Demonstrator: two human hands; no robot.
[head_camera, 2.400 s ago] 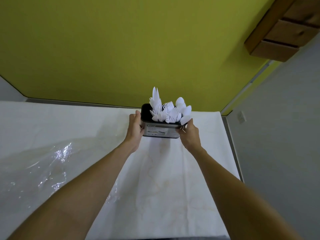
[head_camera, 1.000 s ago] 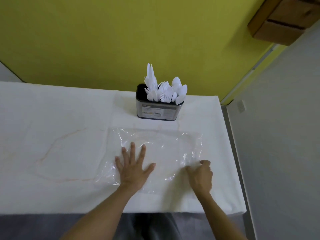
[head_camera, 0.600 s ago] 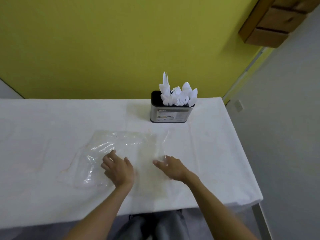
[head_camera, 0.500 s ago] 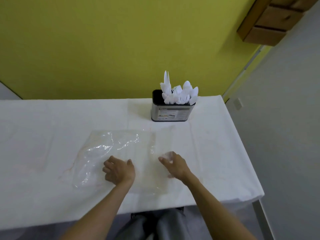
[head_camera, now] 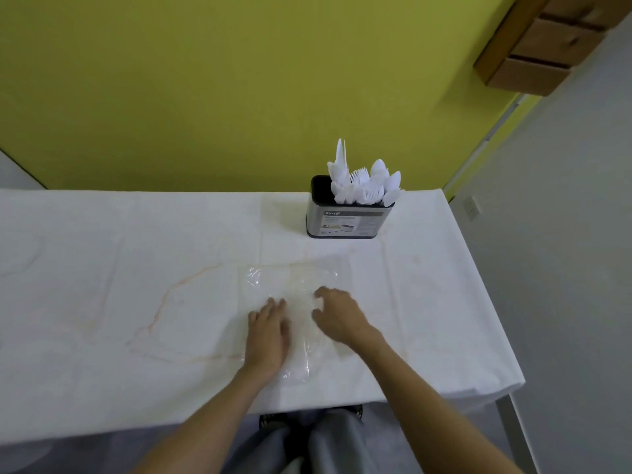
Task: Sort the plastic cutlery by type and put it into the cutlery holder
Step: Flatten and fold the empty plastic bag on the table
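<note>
Status: sorting looks complete, judged from the layout. The white plastic cutlery [head_camera: 363,186] stands upright in the cutlery holder [head_camera: 345,222] at the far right of the table [head_camera: 136,254]: knives on the left, forks in the middle, spoons on the right. No loose piece shows on the cloth. The step in hand looks like tidying the empty wrapper. A clear plastic film [head_camera: 295,280] lies on the near middle of the table, well apart from the holder. The left hand [head_camera: 268,331] rests flat on it, fingers straight and close together, pressing it down. The right hand [head_camera: 338,316] sits just beside it, fingers curled, thumb and forefinger pinching a raised fold of film. Next move, as I read it: carry that fold across and flatten it, or gather the film and lift it clear. It is thin and slippery, so the flat hand must hold it down. Hard to make out: the film's edges fade into the white cloth, the right fingertips are smeared by motion, the holder's inner dividers are hidden, and its leftmost slot shows only dark.
</note>
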